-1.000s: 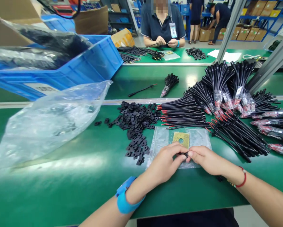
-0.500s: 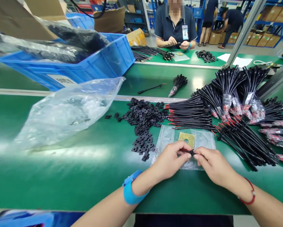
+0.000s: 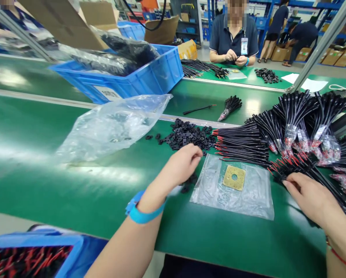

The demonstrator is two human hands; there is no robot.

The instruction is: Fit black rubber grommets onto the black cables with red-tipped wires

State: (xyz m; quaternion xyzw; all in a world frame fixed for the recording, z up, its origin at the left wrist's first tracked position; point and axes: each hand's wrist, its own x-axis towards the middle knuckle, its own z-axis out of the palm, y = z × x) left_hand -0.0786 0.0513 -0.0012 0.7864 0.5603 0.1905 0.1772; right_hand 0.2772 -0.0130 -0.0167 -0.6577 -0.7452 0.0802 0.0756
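Over the pile of small flat black pieces (image 3: pixel 187 135), my left hand (image 3: pixel 181 164) has its fingers curled together; their tips are turned away, so what they pinch is hidden. My right hand (image 3: pixel 314 197) is at the loose heap of black cables (image 3: pixel 323 175) with red wire ends, thumb and fingers closed on a cable near those ends. Between my hands a clear plastic bag (image 3: pixel 207 193) lies flat, with a yellowish square plate (image 3: pixel 238 184) with a round hole on it. Behind the bag, more black cables (image 3: pixel 242 144) lie in a row.
A blue crate (image 3: pixel 138 83) with bagged black goods stands at the back left, a crumpled clear bag (image 3: pixel 109 127) before it. Tied cable bundles (image 3: pixel 300 112) are heaped at right. A blue bin (image 3: pixel 80 251) sits at lower left. Across the bench a person (image 3: pixel 233 38) works.
My hands were together over the yellowish plate, holding a small dark piece. They have parted: left to the black pieces, right to the cable heap. The view has shifted left.
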